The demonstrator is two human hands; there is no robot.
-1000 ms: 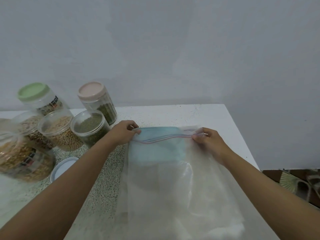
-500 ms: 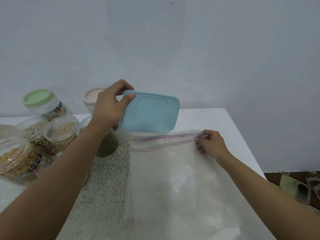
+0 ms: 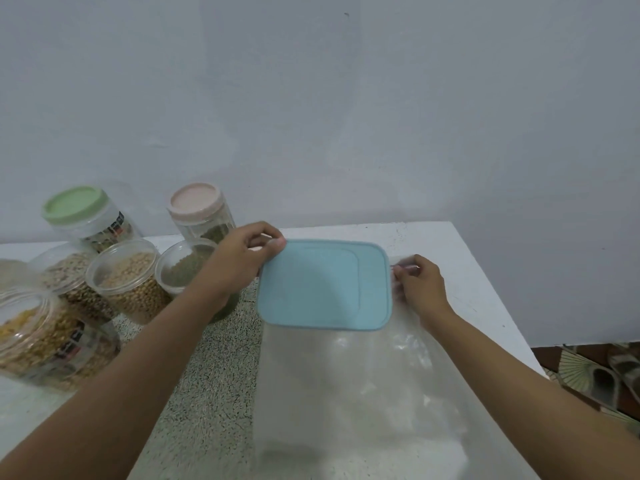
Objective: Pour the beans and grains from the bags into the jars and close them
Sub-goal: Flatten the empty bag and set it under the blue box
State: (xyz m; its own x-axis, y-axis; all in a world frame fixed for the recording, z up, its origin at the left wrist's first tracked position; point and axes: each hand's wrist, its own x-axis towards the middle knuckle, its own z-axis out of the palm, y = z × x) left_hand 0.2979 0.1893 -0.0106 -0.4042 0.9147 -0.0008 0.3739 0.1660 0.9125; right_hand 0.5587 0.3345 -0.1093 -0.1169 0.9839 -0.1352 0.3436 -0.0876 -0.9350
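Holding a lid [image 3: 322,285] over a flat bag [image 3: 363,393].
Down on the white table [image 3: 467,271], mid-frame and running toward the camera: clear bag, flat, contents hard to make out. Looks like thin, limp, slippery film, light too; best taken at the stiffer zip strip, one corner each side, never mid-sheet. Above its far end, blue lid, rigid and light by the look, fine to carry by one corner. Off left, jars [image 3: 138,299] of beans, some open, two capped. Left hand [image 3: 239,261] pinching the lid's far left corner, thumb at the edge. Right hand [image 3: 419,285] nipping the bag's top right corner, fingers curled.
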